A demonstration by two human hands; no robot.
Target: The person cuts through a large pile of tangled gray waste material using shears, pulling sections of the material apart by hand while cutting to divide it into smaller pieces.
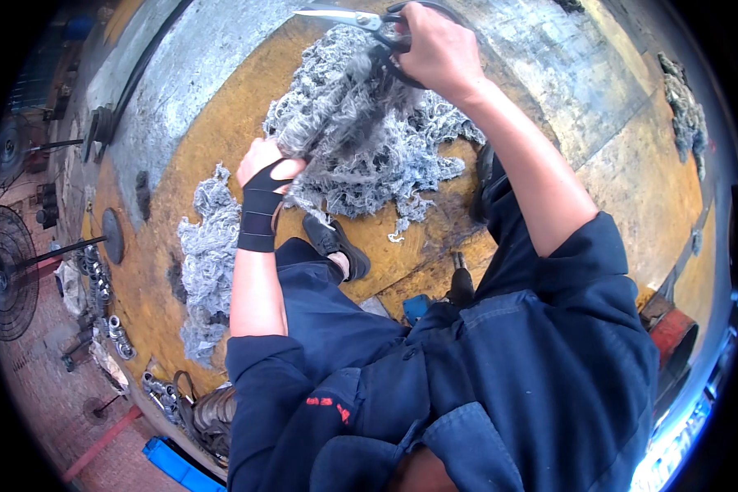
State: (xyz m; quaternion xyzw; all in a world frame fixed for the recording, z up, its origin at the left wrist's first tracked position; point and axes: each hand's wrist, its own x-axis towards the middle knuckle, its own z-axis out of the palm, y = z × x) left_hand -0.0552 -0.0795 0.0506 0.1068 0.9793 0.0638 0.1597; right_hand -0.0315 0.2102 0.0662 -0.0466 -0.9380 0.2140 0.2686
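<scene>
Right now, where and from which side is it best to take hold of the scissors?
Probably by the black handles, coming from the person's right. The scissors are held with their blades pointing left, so this side should keep fingers behind the cutting edges. The right hand grips there now.

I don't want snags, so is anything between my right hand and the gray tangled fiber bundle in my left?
Nothing visible except the silver-bladed, black-handled scissors your right hand holds. They overlap the far end of the fiber bundle in this view; whether they touch is unclear. Your left hand grips the near end.
</scene>
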